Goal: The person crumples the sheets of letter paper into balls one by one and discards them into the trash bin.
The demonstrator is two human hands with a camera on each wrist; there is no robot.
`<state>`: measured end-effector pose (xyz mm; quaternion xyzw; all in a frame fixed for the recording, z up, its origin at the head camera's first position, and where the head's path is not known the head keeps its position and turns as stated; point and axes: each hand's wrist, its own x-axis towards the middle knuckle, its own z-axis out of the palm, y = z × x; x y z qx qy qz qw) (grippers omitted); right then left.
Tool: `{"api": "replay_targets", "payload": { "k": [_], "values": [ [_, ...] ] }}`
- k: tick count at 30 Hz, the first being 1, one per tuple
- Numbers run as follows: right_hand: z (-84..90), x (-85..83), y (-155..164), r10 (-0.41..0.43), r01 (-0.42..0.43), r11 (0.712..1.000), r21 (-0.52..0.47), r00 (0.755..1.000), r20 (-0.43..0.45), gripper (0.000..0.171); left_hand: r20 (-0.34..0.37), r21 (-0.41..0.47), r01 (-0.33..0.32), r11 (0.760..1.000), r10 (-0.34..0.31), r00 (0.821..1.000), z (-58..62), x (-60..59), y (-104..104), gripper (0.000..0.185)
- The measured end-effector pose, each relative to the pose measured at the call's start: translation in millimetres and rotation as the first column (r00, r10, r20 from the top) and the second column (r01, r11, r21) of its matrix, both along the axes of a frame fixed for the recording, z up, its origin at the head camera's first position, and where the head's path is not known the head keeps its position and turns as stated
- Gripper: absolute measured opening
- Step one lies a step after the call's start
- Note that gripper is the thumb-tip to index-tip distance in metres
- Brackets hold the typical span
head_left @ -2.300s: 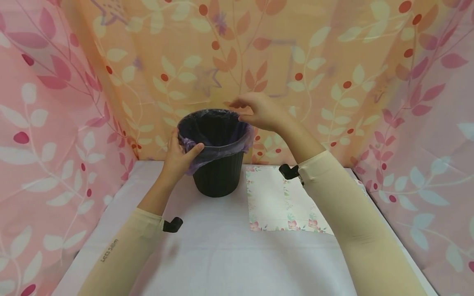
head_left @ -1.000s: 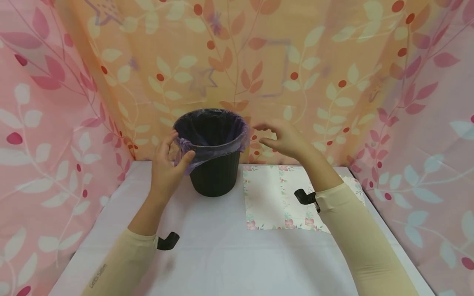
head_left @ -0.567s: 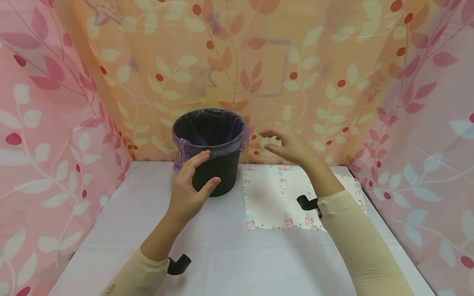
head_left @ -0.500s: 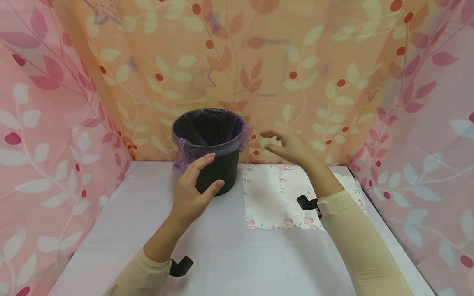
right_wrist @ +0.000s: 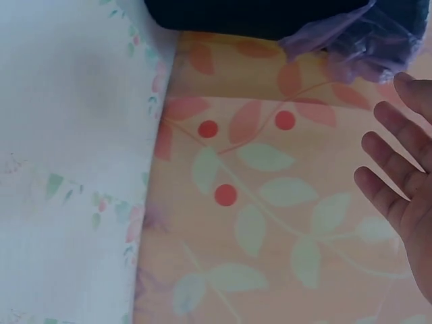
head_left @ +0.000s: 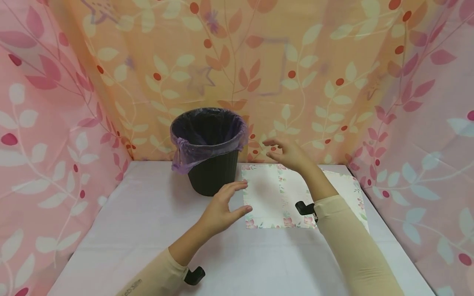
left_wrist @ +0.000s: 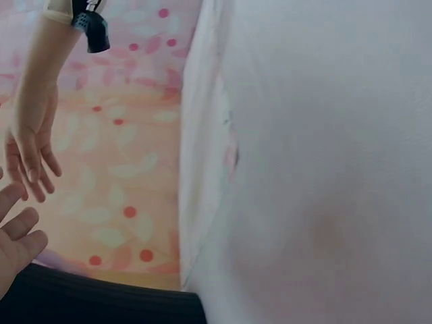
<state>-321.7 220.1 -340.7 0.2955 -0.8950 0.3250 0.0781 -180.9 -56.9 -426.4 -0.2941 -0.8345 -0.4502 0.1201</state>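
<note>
A black ribbed trash bin [head_left: 214, 174] stands upright at the back of the table. A thin purple trash bag [head_left: 200, 158] lines it, folded over the rim, with a gathered knot-like bunch hanging at the front left. My left hand [head_left: 221, 211] hovers in front of the bin, fingers loosely spread, holding nothing. To the right of the bin my right hand [head_left: 290, 155] hangs in the air above the flowered paper, fingers slightly bent and free. The right wrist view shows its fingers [right_wrist: 388, 192] apart from the bag's loose edge [right_wrist: 368, 47].
White sheets with flower borders [head_left: 263, 197] lie on the right half of the white-covered table [head_left: 148, 230]. Patterned cloth hangs close behind the bin [head_left: 259, 61] and along both sides. A small black camera [head_left: 194, 275] sits on the left wrist.
Both hands have come away from the bin's rim. The left hand has moved toward me and to the right; the right hand has moved right and lower. The bag stays folded over the rim.
</note>
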Motion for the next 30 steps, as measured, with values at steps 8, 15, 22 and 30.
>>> {"api": "replay_targets", "payload": {
  "k": [8, 15, 22, 30],
  "values": [
    [-27.0, -15.1, 7.8, -0.019, 0.020, 1.000, -0.018, 0.998, 0.052, 0.037, 0.164, -0.089, -0.005, 0.996, 0.020, 0.986, -22.3, -16.1, 13.4, 0.069],
    [-55.6, -27.7, 14.2, -0.039, 0.040, 0.999, -0.005, 0.993, 0.111, 0.035, 0.288, -0.128, 0.035, 0.991, 0.003, 0.958, -43.7, -32.7, 21.7, 0.074],
    [-83.1, -34.9, 17.9, -0.092, 0.090, 0.996, 0.017, 0.983, 0.160, 0.041, 0.347, -0.182, 0.101, 0.978, -0.032, 0.937, -56.4, -45.1, 24.2, 0.081],
    [-109.7, -41.3, 21.0, -0.111, 0.110, 0.994, 0.018, 0.966, 0.234, 0.051, 0.341, -0.242, 0.242, 0.940, -0.151, 0.928, -68.4, -63.4, 23.5, 0.093]
  ]
}}
